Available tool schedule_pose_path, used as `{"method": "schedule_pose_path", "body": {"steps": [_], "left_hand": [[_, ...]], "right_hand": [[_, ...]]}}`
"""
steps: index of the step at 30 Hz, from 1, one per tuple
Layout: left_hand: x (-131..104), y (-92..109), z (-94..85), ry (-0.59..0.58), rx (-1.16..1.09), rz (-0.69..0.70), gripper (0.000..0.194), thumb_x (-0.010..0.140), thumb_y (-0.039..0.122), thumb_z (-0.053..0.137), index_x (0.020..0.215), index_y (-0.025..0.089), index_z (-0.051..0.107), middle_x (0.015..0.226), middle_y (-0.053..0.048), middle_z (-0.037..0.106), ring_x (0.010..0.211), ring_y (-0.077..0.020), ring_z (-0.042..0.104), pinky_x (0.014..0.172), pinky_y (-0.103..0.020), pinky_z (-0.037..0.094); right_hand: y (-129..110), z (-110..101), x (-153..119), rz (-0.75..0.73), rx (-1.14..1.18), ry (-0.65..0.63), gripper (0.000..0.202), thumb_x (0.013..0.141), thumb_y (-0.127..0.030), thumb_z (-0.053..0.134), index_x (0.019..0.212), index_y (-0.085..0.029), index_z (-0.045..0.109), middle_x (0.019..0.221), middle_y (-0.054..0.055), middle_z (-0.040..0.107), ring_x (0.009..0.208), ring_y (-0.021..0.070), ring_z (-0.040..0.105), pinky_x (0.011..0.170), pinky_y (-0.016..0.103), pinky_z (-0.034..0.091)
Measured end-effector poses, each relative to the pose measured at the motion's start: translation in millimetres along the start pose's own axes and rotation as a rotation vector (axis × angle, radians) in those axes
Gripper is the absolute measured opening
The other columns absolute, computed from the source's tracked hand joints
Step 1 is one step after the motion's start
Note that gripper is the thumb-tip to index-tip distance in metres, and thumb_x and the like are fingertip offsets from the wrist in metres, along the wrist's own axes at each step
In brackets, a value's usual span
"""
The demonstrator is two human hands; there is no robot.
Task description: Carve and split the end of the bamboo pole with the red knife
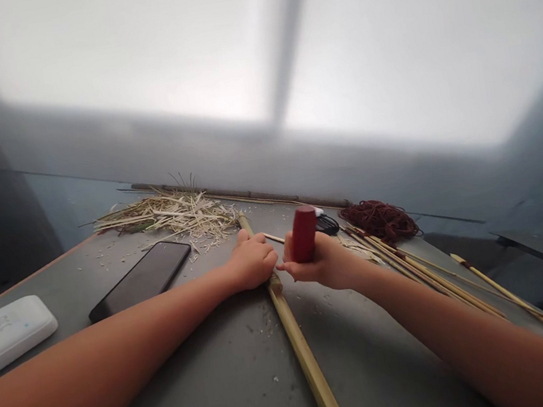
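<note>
A long bamboo stick (303, 354) lies on the grey table, running from the bottom edge up to the middle of the view. My left hand (252, 260) is closed round its upper part, and the stick's far end shows just beyond the fingers. Close to its right, my right hand (316, 261) is wrapped round a red handle (305, 234) that points up. Whatever the handle belongs to is hidden behind the fingers. Small chips are scattered on the table beside the stick.
Bamboo shavings (176, 213) are heaped at the back left, near a black phone (141, 279) and a white device (10, 334). Dark red cord (380, 220) lies back right, with a black cable (326, 224). Thin sticks (428, 276) lie on the right. A long pole (250, 195) runs along the wall.
</note>
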State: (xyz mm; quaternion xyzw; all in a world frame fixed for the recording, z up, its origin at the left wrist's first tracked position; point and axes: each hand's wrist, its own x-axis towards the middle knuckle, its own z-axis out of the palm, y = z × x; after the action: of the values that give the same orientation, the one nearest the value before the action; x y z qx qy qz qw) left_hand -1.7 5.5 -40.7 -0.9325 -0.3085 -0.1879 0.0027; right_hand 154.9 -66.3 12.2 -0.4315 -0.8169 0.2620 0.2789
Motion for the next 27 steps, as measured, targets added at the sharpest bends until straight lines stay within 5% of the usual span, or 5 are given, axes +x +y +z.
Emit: {"method": "schedule_pose_path", "body": {"steps": [6,11,20,27], "left_hand": [[-6,5,-13.9,-0.086,-0.013,-0.071,0.037,0.096,0.020,0.033,0.073,0.018,0.062,0.084,-0.005,0.067,0.094,-0.0214,0.052,0.086,-0.039,0.029],[-3,6,-13.2,-0.099,0.035,-0.026,0.035,0.095,0.020,0.035,0.073,0.018,0.063,0.085,-0.006,0.068,0.094,-0.0226,0.052,0.087,-0.042,0.027],[-9,2,-12.8,-0.045,-0.067,-0.086,0.038,0.095,0.027,0.034,0.078,0.019,0.067,0.089,-0.006,0.065,0.086,-0.0218,0.049,0.084,-0.037,0.030],[-11,3,-16.8,-0.070,-0.101,-0.087,0.036,0.096,0.026,0.032,0.085,0.021,0.065,0.091,-0.005,0.064,0.092,-0.0237,0.050,0.086,-0.037,0.027]], "right_hand": [[13,13,-3,0.094,0.276,0.148,0.034,0.070,-0.044,0.073,0.064,-0.019,0.051,0.059,-0.003,0.052,0.058,0.0121,0.045,0.055,0.026,0.036],[15,28,-8,0.043,0.197,0.211,0.027,0.071,-0.033,0.070,0.063,-0.020,0.048,0.058,-0.005,0.049,0.054,0.0101,0.041,0.050,0.024,0.033],[9,29,-9,-0.081,0.151,0.086,0.023,0.072,-0.025,0.071,0.065,-0.019,0.050,0.060,-0.005,0.050,0.056,0.0094,0.042,0.052,0.023,0.035],[15,24,-7,-0.098,0.194,0.095,0.035,0.070,-0.032,0.077,0.093,-0.020,0.053,0.079,0.000,0.061,0.074,0.0158,0.057,0.070,0.030,0.046]]}}
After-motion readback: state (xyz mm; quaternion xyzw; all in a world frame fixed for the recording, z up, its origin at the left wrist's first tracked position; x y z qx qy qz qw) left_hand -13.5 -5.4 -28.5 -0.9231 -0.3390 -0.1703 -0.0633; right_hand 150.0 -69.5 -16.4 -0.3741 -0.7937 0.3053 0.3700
